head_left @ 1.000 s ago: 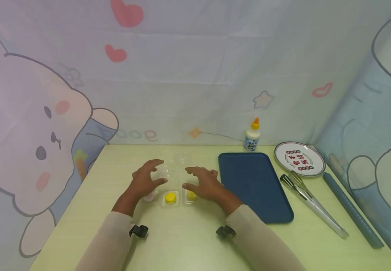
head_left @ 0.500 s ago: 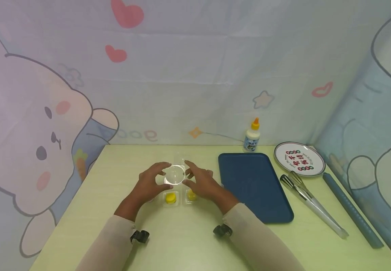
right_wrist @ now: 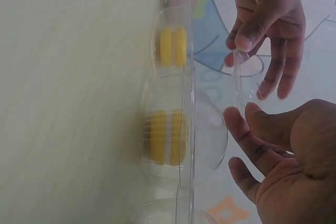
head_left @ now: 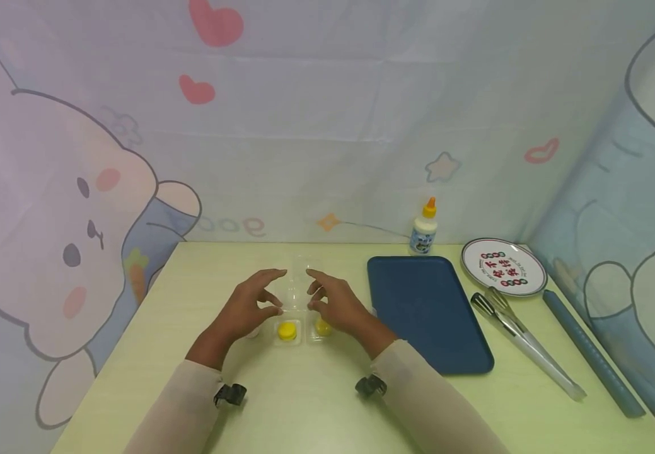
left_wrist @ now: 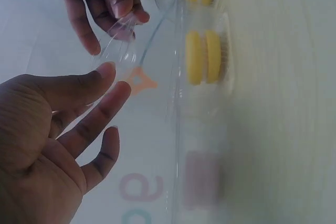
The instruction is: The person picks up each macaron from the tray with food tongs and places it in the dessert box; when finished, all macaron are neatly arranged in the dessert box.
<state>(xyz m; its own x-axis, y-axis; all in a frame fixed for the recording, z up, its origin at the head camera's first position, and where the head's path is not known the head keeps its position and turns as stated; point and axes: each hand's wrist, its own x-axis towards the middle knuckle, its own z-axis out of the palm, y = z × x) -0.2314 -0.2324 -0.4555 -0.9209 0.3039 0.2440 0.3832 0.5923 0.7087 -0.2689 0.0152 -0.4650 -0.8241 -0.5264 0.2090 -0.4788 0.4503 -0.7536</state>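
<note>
Between my two hands a clear plastic domed lid [right_wrist: 247,80] is held up above the table. My left hand [head_left: 252,302] pinches one edge with thumb and fingertips, and my right hand [head_left: 338,304] pinches the opposite edge. Just below them sits a yellow macaron [head_left: 287,330] in a clear square tray, with no dome over it. To its right, another yellow macaron [right_wrist: 168,137] lies under a clear dome [right_wrist: 212,135], partly behind my right hand in the head view. A pink macaron [left_wrist: 203,179] stands on the left, mostly hidden by my left hand from above.
Right of the hands lies a dark blue tray [head_left: 429,315], with a glue bottle [head_left: 423,227] behind it. Farther right are a printed plate [head_left: 504,267], metal tongs [head_left: 526,343] and a grey-blue bar [head_left: 592,353]. More clear plastic [head_left: 307,261] lies behind the hands.
My left hand has moved right, closer to the right hand, compared with one second ago. Since half a second ago, the lid between them has tilted and its round outline shows less.
</note>
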